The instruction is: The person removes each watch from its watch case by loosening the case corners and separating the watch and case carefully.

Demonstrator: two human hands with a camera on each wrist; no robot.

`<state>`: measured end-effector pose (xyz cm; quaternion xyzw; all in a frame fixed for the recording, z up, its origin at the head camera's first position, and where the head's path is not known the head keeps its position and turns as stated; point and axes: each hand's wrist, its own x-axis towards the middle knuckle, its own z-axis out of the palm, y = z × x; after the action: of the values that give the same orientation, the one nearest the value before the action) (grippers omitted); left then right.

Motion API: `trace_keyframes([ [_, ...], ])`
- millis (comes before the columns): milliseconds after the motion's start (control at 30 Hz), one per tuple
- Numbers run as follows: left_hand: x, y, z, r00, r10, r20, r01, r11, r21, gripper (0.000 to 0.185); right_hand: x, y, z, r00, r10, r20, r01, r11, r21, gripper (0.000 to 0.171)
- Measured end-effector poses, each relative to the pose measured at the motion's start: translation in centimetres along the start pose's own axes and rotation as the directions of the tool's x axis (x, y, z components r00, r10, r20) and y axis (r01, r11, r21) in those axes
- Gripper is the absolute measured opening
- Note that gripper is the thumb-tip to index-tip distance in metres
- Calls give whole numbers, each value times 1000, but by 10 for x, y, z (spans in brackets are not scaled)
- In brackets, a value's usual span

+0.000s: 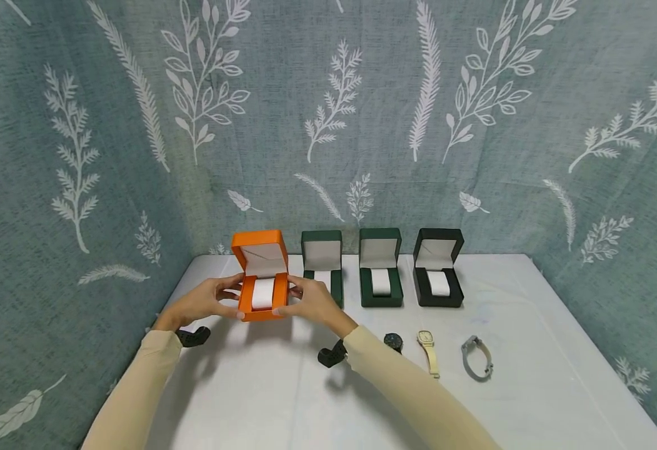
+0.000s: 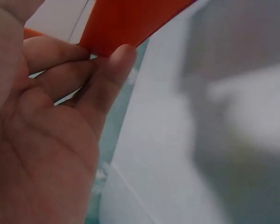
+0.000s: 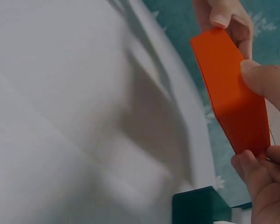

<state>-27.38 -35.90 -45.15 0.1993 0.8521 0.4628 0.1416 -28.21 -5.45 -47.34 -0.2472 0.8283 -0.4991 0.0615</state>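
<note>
One orange box (image 1: 262, 289) was held lifted just above the white table (image 1: 531, 325), lid open, one white cushion (image 1: 263, 294) seated inside. It was gripped from both sides: left hand (image 1: 207, 300) with fingers curled onto the left wall, right hand (image 1: 311, 301) with thumb and fingers pinched on the right wall. In the wrist views, fingertips (image 2: 123, 53) were seen pressed against orange panels, with the box clear of the tabletop.

Boxes counted: four in total, all open, set in one row near the backdrop (image 1: 328, 112). Beside the orange one were two green boxes (image 1: 381, 275) and one black box (image 1: 438, 275), each fitted with one white cushion.

Watches counted on the table: three. One dark-faced watch (image 1: 393, 341), one cream-strapped watch (image 1: 429, 351), one grey watch (image 1: 477, 357), laid in a line in front of the boxes, well apart from the hands.
</note>
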Motion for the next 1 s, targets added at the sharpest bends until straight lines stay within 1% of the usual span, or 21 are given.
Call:
trace_keyframes([
  [200,11,-17,-9,997,-54,48,58,994,-91,101,17,6,11,1000,9,5,-8,1000,-26,87],
  [367,17,-28,-12,991,-102,88,115,981,-157,104,26,9,21,1000,19,12,-19,999,-44,83],
  [467,20,-33,-13,989,-102,108,121,974,-191,105,28,8,27,999,50,12,-50,998,-31,84],
  [600,22,-41,-12,988,-83,132,110,970,-216,106,31,8,33,996,91,-1,-91,995,-47,87],
  [800,26,-47,-8,986,-90,142,123,961,-247,105,34,9,39,996,92,-11,-92,987,-132,88],
  [867,27,-48,-7,985,-97,140,132,954,-268,106,35,10,40,996,90,-11,-90,985,-150,87],
  [1000,30,-49,-6,987,-94,129,127,953,-274,104,37,10,41,995,98,-33,-102,981,-167,82],
])
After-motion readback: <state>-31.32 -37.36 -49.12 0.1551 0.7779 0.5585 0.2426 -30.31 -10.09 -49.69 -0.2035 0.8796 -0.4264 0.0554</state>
